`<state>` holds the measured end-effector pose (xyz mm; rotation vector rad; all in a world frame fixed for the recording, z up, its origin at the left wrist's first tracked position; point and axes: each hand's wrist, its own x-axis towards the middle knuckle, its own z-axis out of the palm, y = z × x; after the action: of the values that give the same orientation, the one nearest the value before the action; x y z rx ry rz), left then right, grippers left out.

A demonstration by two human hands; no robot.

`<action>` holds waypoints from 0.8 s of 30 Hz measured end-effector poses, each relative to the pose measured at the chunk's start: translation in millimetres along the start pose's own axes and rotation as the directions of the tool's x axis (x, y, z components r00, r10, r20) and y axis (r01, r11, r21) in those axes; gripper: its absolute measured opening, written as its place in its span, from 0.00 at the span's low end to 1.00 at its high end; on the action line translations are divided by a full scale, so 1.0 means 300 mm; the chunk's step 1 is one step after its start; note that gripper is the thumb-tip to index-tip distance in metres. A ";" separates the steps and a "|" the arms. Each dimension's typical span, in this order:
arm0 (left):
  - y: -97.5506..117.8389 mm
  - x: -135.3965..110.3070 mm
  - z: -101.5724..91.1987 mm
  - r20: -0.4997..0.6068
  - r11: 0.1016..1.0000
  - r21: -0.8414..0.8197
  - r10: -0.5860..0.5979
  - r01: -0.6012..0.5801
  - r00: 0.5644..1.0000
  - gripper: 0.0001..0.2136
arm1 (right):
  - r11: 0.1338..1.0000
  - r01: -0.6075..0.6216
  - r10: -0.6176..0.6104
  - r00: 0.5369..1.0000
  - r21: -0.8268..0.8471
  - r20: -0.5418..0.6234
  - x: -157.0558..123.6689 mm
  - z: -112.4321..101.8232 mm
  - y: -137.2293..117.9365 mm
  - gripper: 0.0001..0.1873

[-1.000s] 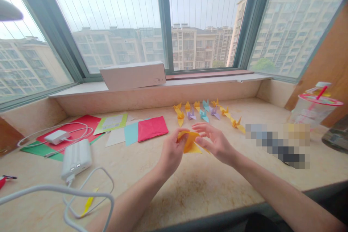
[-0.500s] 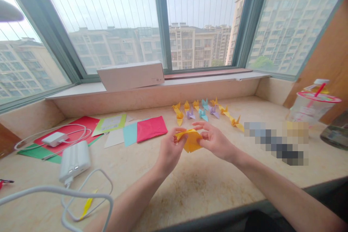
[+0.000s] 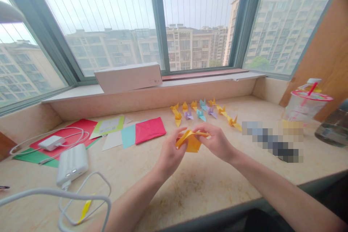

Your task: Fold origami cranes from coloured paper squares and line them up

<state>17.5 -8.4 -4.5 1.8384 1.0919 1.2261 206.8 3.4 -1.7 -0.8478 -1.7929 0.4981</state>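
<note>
A yellow-orange sheet of origami paper (image 3: 193, 144), partly folded, is held in the air above the counter between my two hands. My left hand (image 3: 172, 152) pinches its left side with thumb and fingers. On the right side, my right hand (image 3: 216, 141) grips the paper near its upper edge, where a narrow flap sticks out past the fingers. Beyond my hands stand several folded paper cranes in yellow, blue and purple, among them a yellow crane (image 3: 177, 119), a blue crane (image 3: 201, 115) and a purple crane (image 3: 188, 115).
Left of my hands lie a pink paper packet (image 3: 150, 130), blue paper (image 3: 128, 136) and red paper (image 3: 78, 130). A white power bank (image 3: 73, 165) with looping cables sits at the left. To the right stands a lidded plastic cup (image 3: 306, 107); a long white box (image 3: 129, 78) rests on the sill.
The yellow paper has turned in my hands, and its upper part now opens into a raised flap. My right fingers have closed in on its edge. The view has shifted slightly.
</note>
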 end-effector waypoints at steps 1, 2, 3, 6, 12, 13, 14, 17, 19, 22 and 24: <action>0.005 -0.001 -0.001 -0.002 0.999 0.035 0.006 -0.006 1.000 0.17 | 1.000 0.028 -0.028 1.000 -0.008 0.003 -0.001 0.000 -0.001 0.08; 0.010 -0.001 -0.003 -0.005 0.997 0.073 0.014 -0.014 1.000 0.17 | 0.998 0.059 -0.059 0.998 -0.017 0.005 -0.002 0.000 -0.002 0.08; 0.014 -0.002 -0.005 -0.008 0.993 0.112 0.023 -0.022 1.000 0.17 | 0.996 0.090 -0.090 0.996 -0.028 0.006 -0.003 0.000 -0.003 0.09; 0.025 -0.003 -0.013 -0.013 0.971 0.238 0.037 -0.033 0.999 0.17 | 0.984 0.165 -0.164 0.986 -0.060 0.015 -0.006 0.000 -0.006 0.12; 0.046 -0.018 -0.016 0.018 0.878 0.479 0.004 -0.012 1.000 0.17 | 0.962 0.243 -0.239 0.970 -0.122 0.044 -0.022 0.012 -0.008 0.15; 0.048 -0.019 -0.015 0.017 0.863 0.506 -0.002 -0.006 1.000 0.17 | 0.958 0.256 -0.252 0.966 -0.125 0.053 -0.025 0.016 -0.010 0.15; 0.050 -0.021 -0.015 0.012 0.849 0.529 -0.009 0.001 1.000 0.17 | 0.955 0.270 -0.264 0.962 -0.125 0.062 -0.028 0.020 -0.012 0.15; 0.053 -0.021 -0.017 0.015 0.828 0.561 -0.010 0.000 1.000 0.17 | 0.946 0.305 -0.297 0.951 -0.113 0.085 -0.036 0.031 -0.020 0.16; 0.054 -0.020 -0.019 0.041 0.830 0.556 0.009 -0.031 0.999 0.17 | 0.947 0.305 -0.298 0.951 -0.103 0.080 -0.038 0.036 -0.025 0.16; 0.058 -0.019 -0.022 0.057 0.831 0.552 0.048 -0.071 0.997 0.17 | 0.954 0.287 -0.283 0.958 -0.093 0.047 -0.039 0.038 -0.031 0.15; 0.059 -0.021 -0.023 0.052 0.831 0.549 0.073 -0.089 0.996 0.17 | 0.955 0.283 -0.280 0.959 -0.090 0.040 -0.038 0.038 -0.033 0.14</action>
<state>14.5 -21.1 10.7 2.3422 1.4771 0.9823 195.5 -11.1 -6.4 -0.6365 -1.9361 0.2411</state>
